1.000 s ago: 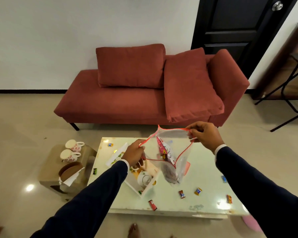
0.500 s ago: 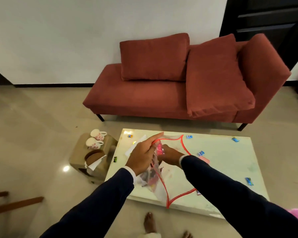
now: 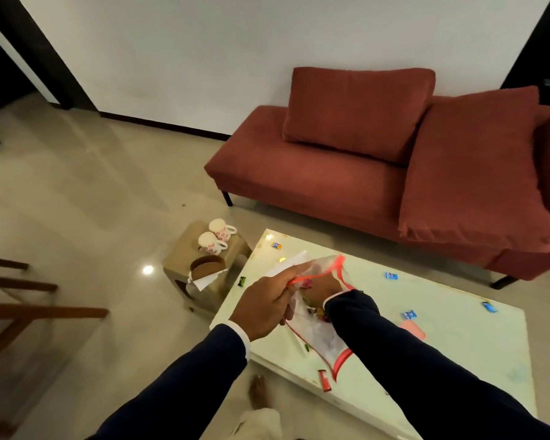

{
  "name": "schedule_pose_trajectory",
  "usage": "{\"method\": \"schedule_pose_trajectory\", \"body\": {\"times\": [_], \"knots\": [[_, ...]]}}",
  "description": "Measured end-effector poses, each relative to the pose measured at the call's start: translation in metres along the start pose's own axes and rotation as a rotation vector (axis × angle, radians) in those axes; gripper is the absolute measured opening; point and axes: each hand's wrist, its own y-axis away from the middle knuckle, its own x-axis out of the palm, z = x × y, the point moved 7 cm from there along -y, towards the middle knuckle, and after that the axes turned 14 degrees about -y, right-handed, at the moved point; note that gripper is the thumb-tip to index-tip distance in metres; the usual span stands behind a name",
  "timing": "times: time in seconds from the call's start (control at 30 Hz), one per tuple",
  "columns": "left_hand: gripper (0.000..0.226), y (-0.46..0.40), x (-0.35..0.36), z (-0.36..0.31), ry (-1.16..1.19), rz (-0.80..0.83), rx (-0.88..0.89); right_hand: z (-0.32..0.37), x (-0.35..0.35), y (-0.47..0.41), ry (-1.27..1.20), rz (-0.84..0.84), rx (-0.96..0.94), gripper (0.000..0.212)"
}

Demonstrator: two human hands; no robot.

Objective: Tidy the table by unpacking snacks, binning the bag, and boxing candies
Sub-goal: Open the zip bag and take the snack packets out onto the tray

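The left hand [image 3: 269, 304] pinches the red-trimmed rim of the bag [image 3: 318, 328], thumb and fingers closed on the plastic, holding its mouth up above the desk [image 3: 458, 344]; the right hand [image 3: 323, 289] is sunk inside the bag to the wrist, seen only through the clear film, and whether it grips anything there I cannot tell; both arms wear dark sleeves with a white cuff showing at the left wrist. The bag hangs slack from the left hand, its lower end drooping to the desk's near edge; small wrapped snacks show dimly inside it, near the right wrist.

Candies lie scattered on the pale desk: a red one [image 3: 324, 380] by the near edge just below the bag; a blue one [image 3: 408, 314] right of the right sleeve; another blue [image 3: 391, 275] farther back; one more [image 3: 489, 307] toward the right side; a blue-and-orange one [image 3: 276, 246] at the far left corner; a green one [image 3: 241, 281] at the left edge. A pink card [image 3: 413, 330] lies flat near the blue candy.

Left of the desk stands a low stool [image 3: 185, 252] carrying two patterned mugs [image 3: 212, 242]; behind the desk is a red sofa [image 3: 299, 166] with two cushions.
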Motion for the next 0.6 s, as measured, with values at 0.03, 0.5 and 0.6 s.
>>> {"method": "schedule_pose_trajectory", "body": {"times": [0.03, 0.5, 0.6], "knots": [[0.034, -0.003, 0.005, 0.018, 0.078, 0.017, -0.070, 0.001, 0.011, -0.004, 0.005, 0.074, 0.041, 0.020], [0.029, -0.012, -0.045, 0.242, 0.559, -0.325, -0.549, 0.044, -0.003, -0.061, -0.683, 0.125, -0.093, 0.029], [0.028, -0.023, -0.062, 0.268, 0.617, -0.282, -0.542, 0.009, -0.008, -0.099, -1.098, -0.046, 0.161, 0.038]]}}
